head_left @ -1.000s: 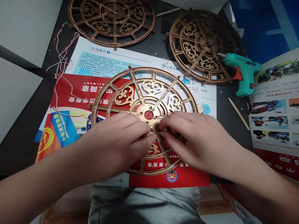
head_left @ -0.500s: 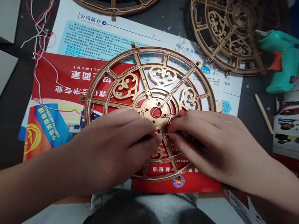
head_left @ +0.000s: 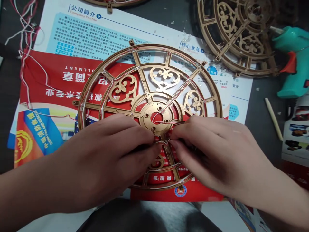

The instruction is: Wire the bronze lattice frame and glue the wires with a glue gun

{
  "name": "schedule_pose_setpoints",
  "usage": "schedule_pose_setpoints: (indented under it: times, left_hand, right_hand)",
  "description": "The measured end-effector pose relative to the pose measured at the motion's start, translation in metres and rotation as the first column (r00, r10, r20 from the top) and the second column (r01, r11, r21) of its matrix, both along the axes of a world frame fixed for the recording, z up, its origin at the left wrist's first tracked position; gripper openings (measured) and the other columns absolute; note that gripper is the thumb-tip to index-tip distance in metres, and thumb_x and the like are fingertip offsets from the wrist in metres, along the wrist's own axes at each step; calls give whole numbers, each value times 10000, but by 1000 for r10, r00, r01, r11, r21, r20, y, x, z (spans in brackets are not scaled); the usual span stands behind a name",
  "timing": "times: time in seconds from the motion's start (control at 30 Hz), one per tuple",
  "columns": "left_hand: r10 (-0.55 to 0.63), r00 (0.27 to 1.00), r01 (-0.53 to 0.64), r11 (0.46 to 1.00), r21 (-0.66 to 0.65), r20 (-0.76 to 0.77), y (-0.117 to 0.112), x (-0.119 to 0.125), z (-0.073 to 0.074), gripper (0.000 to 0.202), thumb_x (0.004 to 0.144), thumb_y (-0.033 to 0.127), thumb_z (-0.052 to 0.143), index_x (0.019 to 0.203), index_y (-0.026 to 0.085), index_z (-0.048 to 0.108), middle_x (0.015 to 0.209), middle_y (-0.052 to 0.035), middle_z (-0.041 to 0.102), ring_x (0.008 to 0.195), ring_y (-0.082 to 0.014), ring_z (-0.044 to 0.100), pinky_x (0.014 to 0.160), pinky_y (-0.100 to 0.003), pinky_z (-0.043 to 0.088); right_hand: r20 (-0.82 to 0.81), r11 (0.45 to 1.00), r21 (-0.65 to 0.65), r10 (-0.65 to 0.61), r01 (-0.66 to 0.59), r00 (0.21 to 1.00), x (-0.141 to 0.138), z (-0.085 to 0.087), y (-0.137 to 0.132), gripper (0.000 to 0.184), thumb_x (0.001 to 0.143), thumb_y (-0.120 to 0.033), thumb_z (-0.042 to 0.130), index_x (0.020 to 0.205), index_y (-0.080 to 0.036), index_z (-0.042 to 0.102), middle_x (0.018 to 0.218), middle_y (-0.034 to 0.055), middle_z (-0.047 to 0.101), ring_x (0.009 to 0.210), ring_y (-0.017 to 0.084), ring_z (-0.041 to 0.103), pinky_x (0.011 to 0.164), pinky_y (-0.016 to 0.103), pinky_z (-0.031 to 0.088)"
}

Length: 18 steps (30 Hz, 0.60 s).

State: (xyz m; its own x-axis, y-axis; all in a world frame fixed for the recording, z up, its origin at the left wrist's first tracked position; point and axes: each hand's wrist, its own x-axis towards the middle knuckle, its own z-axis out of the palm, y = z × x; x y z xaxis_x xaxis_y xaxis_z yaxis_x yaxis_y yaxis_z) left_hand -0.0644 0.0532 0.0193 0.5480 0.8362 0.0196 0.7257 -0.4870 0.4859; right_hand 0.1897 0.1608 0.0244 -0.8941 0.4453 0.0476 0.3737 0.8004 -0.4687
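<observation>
A round, gold-coloured openwork frame [head_left: 154, 127] with scroll ornaments lies on printed sheets in front of me. Thin red and white wires run along its rings and spokes. Just below the hub, a thin wire [head_left: 165, 142] spans the gap between my two hands. My left hand [head_left: 120, 154] is closed over the frame's lower left, with thumb and forefinger pinched on the wire. From the other side my right hand [head_left: 212, 148] pinches the same wire near the lower spoke. Both hands' remaining fingers are curled, and the palms hide parts of the rim.
A teal glue gun [head_left: 293, 61] lies at the right, beside another gold frame [head_left: 231, 48]. A pale thin stick [head_left: 273, 118] rests below it. Loose red and white wires [head_left: 25, 35] tangle at the upper left. Red brochure [head_left: 48, 74] and white sheet [head_left: 135, 25] sit underneath.
The view has shifted slightly, so the frame and sheets appear further left. My left hand sits a little further from my right, and more of the wire between them shows.
</observation>
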Motion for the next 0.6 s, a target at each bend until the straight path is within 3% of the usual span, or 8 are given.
schedule_pose_setpoints:
  times: [0.13,0.27,0.37,0.47,0.6]
  left_hand:
    - [-53,992,76,976,206,-113,3,4,2,363,960,327,544,1300,261,653,1149,-30,625,1001,-139,553,855,-308,539]
    - [-81,995,92,971,223,-57,3,4,4,358,931,292,622,1276,205,657,1185,-34,624,1045,-175,562,827,-358,545]
    - [-50,998,58,965,254,-39,4,1,6,289,939,322,624,1204,213,663,1164,-15,622,1058,-149,569,851,-350,532]
    - [-8,997,31,954,297,-79,6,-1,9,240,952,372,596,1130,228,667,1097,10,625,1002,-110,570,901,-349,510]
    - [-1,992,43,944,328,-125,9,-2,11,267,922,361,636,1146,224,684,1081,19,646,965,-146,576,823,-345,457]
  right_hand:
    - [-19,1000,7,2,-2,1000,0,-1,0,105,966,-251,566,998,-198,651,816,2,637,710,134,555,616,326,355]
    - [-25,1000,11,2,-1,1000,0,-1,0,83,957,-250,581,992,-202,638,808,-11,612,700,131,545,614,330,331]
    - [-21,1000,11,4,-4,1000,0,0,0,82,961,-253,582,982,-200,640,794,-8,602,689,135,535,611,337,323]
    - [-23,1000,9,4,-4,1000,1,1,-1,97,969,-243,576,985,-190,656,788,4,606,692,141,544,613,344,336]
    - [-10,1000,15,2,-2,1000,1,3,-2,140,980,-255,568,1000,-178,684,805,18,623,706,148,570,611,352,353]
